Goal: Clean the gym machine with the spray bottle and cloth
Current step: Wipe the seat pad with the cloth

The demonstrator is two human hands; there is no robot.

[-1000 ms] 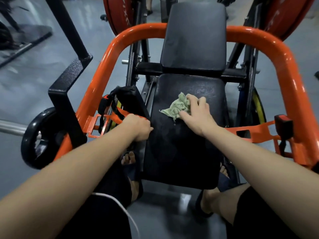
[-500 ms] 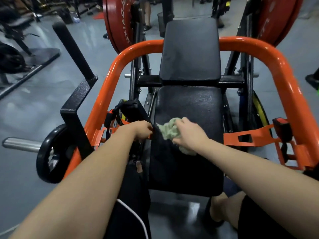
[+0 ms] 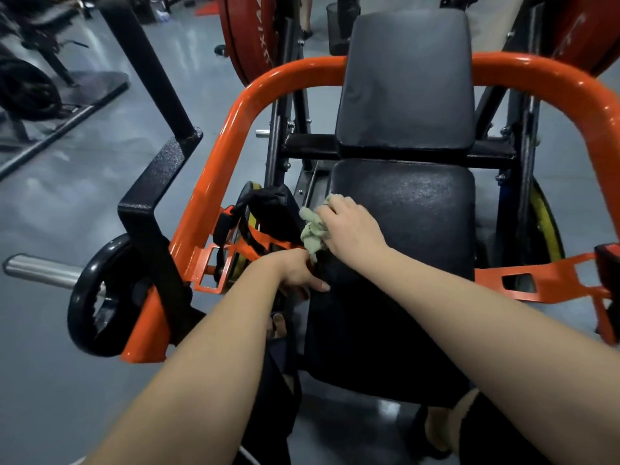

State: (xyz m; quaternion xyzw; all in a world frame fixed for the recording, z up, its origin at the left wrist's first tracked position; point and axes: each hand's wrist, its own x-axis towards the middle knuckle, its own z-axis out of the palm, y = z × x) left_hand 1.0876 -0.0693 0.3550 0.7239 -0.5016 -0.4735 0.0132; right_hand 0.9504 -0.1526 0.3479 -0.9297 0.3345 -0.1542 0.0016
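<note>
While fingers [image 3: 330, 214] of the right hand [image 3: 354, 231] curl, cloth [image 3: 311, 235] bunches beneath.

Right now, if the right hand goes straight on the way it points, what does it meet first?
Probably the black strap bundle just past the seat pad's left edge; the right hand grips the cloth. Depth unclear.

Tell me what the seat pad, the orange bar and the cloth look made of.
The seat pad: likely vinyl or faux leather over padding; black, pebbled grain, dull sheen. The orange bar: seemingly painted steel tube; glossy, with streak highlights along the bend. The cloth: soft woven or terry fabric, pale green, matte, crumpled into folds.
</note>
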